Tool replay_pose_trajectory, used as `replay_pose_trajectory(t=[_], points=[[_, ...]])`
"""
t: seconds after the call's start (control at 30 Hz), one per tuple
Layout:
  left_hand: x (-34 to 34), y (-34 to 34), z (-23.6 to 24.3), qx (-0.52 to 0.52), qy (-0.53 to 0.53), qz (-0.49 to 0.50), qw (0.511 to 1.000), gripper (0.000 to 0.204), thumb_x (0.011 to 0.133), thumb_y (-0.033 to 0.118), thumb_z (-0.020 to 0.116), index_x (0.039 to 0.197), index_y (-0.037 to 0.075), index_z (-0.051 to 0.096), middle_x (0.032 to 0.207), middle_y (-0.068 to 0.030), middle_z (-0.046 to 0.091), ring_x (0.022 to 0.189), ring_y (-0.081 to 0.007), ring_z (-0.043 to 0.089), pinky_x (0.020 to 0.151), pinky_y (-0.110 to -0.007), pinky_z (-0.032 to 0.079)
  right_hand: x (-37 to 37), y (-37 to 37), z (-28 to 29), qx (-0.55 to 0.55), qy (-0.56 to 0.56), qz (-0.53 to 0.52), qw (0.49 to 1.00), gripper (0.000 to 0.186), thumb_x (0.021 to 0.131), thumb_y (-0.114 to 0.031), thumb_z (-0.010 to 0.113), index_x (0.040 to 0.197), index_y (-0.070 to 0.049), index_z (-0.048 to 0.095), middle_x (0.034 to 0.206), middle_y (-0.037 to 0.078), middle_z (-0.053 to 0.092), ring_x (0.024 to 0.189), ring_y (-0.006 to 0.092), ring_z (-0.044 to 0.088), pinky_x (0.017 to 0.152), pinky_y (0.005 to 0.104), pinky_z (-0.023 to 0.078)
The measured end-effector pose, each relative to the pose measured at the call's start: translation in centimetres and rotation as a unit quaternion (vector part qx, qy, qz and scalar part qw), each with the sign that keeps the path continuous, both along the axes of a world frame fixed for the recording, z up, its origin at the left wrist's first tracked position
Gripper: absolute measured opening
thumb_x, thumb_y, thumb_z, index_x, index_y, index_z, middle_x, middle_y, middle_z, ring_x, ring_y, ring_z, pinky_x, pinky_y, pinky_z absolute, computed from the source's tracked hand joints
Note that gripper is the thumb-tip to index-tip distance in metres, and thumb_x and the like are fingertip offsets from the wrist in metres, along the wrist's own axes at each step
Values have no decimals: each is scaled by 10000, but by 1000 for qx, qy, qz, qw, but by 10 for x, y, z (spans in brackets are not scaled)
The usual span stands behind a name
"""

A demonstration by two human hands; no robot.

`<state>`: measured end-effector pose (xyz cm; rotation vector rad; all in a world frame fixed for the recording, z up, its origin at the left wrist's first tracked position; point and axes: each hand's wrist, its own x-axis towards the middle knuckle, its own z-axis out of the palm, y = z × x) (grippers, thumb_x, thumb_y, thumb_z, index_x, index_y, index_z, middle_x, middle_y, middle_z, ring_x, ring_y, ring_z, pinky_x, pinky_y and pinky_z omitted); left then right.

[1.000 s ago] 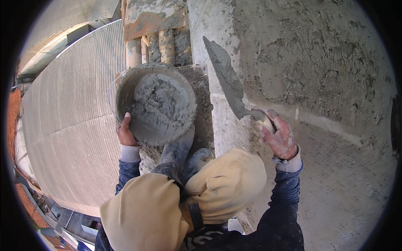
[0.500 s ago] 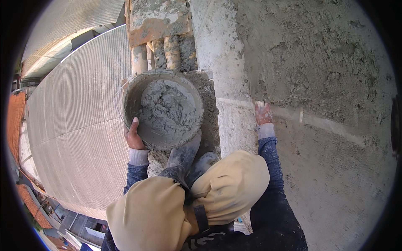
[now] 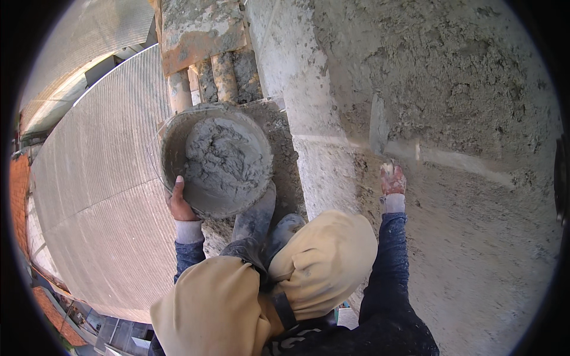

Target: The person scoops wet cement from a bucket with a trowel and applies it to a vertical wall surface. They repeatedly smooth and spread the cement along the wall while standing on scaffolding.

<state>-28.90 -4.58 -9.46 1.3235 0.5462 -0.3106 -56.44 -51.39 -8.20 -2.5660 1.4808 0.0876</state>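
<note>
A round bucket (image 3: 217,202) of wet grey mortar (image 3: 222,154) is held at its left side by my left hand (image 3: 181,202), thumb over the rim. My right hand (image 3: 393,181) is closed round the handle of a trowel (image 3: 378,121), whose mortar-coated blade reaches upward against the rough plastered surface (image 3: 457,71) on the right. The blade blends into the grey plaster. The bucket sits above my grey-spattered boots (image 3: 255,222), partly hiding them.
A mortar-spattered plank (image 3: 196,41) and several round poles (image 3: 224,77) lie beyond the bucket along a concrete edge (image 3: 309,160). Below on the left are corrugated roofs (image 3: 101,178), orange tiled roofs (image 3: 19,190) and a drop past the ledge.
My right hand has swung the trowel from a tilted, loaded position up onto the plastered surface, then slid right and down along it. My left hand still holds the bucket.
</note>
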Motion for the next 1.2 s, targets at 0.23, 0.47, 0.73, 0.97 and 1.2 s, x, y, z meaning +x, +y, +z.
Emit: replay_pose_trajectory(t=[0.23, 0.47, 0.73, 0.97, 1.2], points=[[2, 13, -26, -18, -16, 3, 1000, 407, 864, 192, 603, 1154, -88, 552, 1081, -148, 618, 917, -230, 612, 815, -310, 495, 7, 58, 102, -111, 128, 74, 983, 489, 845, -375, 609, 1254, -121, 526, 1127, 130, 615, 970, 272, 618, 796, 364, 491], [0, 11, -17, -52, 11, -20, 998, 414, 860, 191, 603, 1171, -74, 537, 1073, -145, 623, 943, -230, 613, 842, -322, 490, 69, 70, 138, 408, -74, 136, 900, 449, 879, -312, 603, 1217, -33, 505, 785, 104, 624, 593, 202, 607, 535, 339, 487], [2, 5, -6, -156, 33, -22, 987, 394, 868, 205, 597, 1178, -32, 546, 1094, -127, 626, 967, -236, 617, 865, -340, 491, 90, 27, 37, 31, -14, 48, 998, 465, 904, -294, 550, 1288, -58, 437, 879, 197, 635, 810, 379, 612, 704, 441, 493], [-5, -8, 9, -71, -34, -33, 996, 491, 847, 211, 640, 1239, -44, 492, 1155, -128, 584, 1004, -249, 580, 885, -327, 461, 71, 71, 121, -4, 11, 216, 976, 424, 863, -233, 583, 1237, -51, 497, 1111, 213, 600, 1026, 366, 595, 818, 432, 493], [-5, -33, 53, 42, -164, -117, 978, 617, 876, 330, 629, 1305, -65, 427, 1237, -178, 531, 1129, -270, 500, 986, -330, 363, 185, 146, 167, -162, -10, 518, 840, 524, 784, -124, 596, 1284, -55, 457, 980, 154, 580, 865, 317, 586, 728, 397, 485]])
